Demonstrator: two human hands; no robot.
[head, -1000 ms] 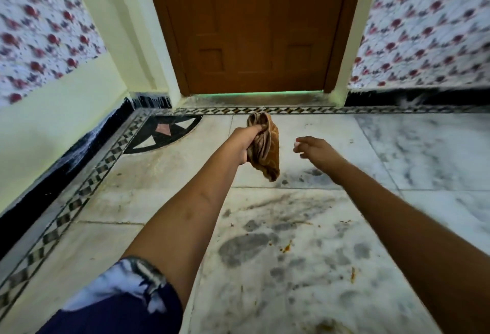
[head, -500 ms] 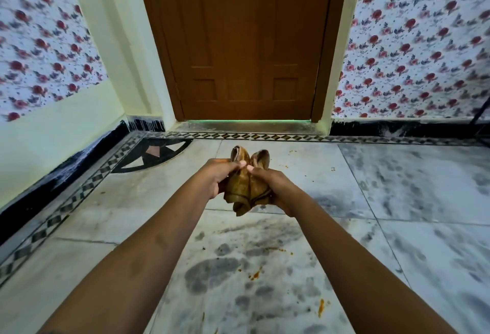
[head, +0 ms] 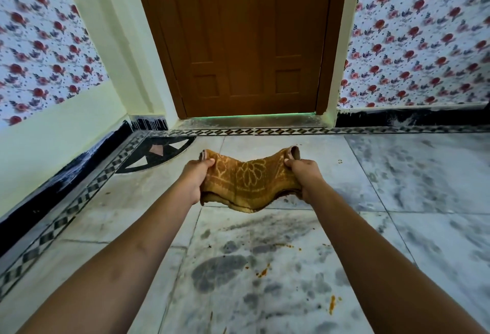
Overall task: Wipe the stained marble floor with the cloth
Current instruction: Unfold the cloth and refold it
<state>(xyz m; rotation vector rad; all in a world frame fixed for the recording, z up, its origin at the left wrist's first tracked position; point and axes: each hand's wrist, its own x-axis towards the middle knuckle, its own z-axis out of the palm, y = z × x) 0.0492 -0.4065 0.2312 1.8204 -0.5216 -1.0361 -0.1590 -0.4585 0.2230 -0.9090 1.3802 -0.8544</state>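
A brown-gold patterned cloth (head: 249, 182) hangs stretched in the air between both hands, above the floor. My left hand (head: 195, 177) grips its left edge and my right hand (head: 303, 174) grips its right edge. Below and nearer to me, the white marble floor (head: 424, 180) carries dark grey smudges (head: 220, 267) and small orange stains (head: 263, 271), with another orange stain (head: 332, 304) further right.
A closed brown wooden door (head: 246, 42) stands straight ahead behind a low threshold. Floral-papered walls rise on both sides. A black-and-white patterned border (head: 77, 206) runs along the left wall, with a dark corner inlay (head: 156, 155).
The cloth was bunched in my left hand alone, then both hands met on it. Now the hands have drawn apart and spread it wide. The view has tilted up a little.
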